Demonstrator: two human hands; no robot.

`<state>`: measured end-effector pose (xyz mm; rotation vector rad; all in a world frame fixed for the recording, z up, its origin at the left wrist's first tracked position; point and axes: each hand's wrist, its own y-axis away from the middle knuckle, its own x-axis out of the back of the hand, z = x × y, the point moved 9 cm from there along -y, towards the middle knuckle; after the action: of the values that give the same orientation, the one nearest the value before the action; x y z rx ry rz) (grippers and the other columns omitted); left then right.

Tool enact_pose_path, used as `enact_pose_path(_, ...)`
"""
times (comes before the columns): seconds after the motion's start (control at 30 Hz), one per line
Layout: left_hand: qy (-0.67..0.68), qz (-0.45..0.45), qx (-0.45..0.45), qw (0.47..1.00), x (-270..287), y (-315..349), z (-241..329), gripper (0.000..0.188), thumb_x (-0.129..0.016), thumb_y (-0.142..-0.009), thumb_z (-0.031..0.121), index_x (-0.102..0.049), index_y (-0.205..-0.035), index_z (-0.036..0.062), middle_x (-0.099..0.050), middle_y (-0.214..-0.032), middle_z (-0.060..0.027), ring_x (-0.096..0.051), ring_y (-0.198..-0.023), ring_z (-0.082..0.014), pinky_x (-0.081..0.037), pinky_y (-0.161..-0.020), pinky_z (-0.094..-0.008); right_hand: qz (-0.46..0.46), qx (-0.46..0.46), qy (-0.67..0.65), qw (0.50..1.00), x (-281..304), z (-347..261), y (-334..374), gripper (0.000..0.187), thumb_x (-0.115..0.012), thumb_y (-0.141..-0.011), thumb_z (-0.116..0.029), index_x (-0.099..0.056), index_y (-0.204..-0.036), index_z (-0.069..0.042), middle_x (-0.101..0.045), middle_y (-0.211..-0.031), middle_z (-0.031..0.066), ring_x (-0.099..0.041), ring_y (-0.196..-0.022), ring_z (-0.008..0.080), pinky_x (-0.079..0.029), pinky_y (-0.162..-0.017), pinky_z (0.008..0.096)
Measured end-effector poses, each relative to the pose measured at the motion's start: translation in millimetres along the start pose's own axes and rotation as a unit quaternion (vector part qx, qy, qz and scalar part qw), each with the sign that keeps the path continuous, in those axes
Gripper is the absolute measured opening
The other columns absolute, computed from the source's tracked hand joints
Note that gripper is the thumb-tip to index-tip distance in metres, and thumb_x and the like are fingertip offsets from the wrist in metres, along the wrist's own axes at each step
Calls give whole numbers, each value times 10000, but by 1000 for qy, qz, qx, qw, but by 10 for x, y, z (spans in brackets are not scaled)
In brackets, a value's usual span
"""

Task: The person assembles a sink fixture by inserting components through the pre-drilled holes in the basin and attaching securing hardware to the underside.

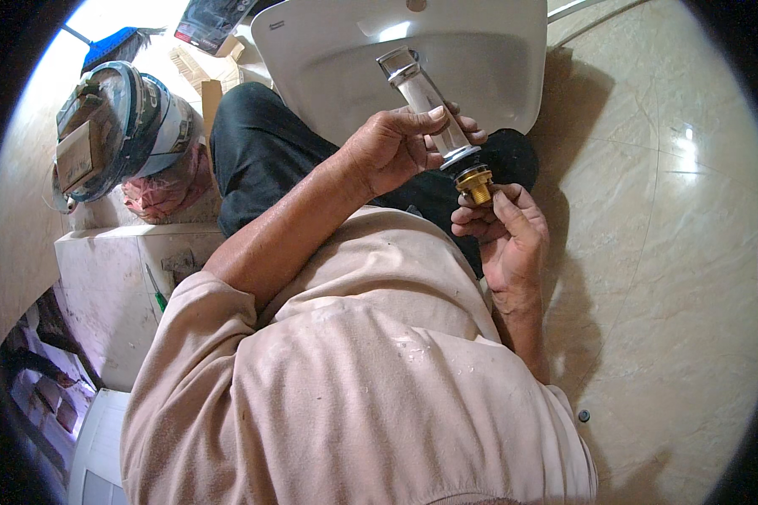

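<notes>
Over my lap I hold a chrome faucet point(423, 94), tilted with its square-ended top away from me to the left. My left hand point(393, 150) is closed round its shiny body, the thumb lying across it. At the lower end are a dark ring and a threaded brass nut point(473, 182). The fingers and thumb of my right hand point(515, 234) pinch this brass end from below. A white washbasin point(316, 59) stands just beyond my knees.
A bucket point(156, 114) with a cardboard box point(79, 156) on it stands at the left, near a pink bag point(173, 189). A green-handled screwdriver point(159, 298) lies on a pale ledge point(101, 269). Tiled surface point(674, 252) lies at the right, with a small dark round piece point(584, 416).
</notes>
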<state>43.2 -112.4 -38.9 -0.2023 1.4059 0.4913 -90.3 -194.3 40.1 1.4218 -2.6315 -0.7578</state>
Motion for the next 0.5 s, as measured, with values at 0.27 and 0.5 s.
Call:
enact_pose_path(0.27, 28, -22, 9, 999, 83, -56, -104, 287, -644, -1010, 171, -584, -1229, -3, -730, -1166, -206, -706, -1195, -328, -665, -798, -347, -3, -3, 2, 1000, -2, 28, 45, 138, -585, -1057, -152, -617, -1068, -18, -745, -984, 203, -778, -801, 305, -673, -720, 444)
enact_pose_path(0.5, 19, -13, 17, 1000, 90, -57, -124, 295, -663, -999, 177, -593, -1224, -1, -731, -1159, -212, -711, -1187, -324, -660, -766, -324, -9, -6, 0, 1000, -6, 30, 47, 141, -586, -1059, -154, -611, -1060, -15, -740, -987, 211, -773, -792, 289, -670, -714, 429)
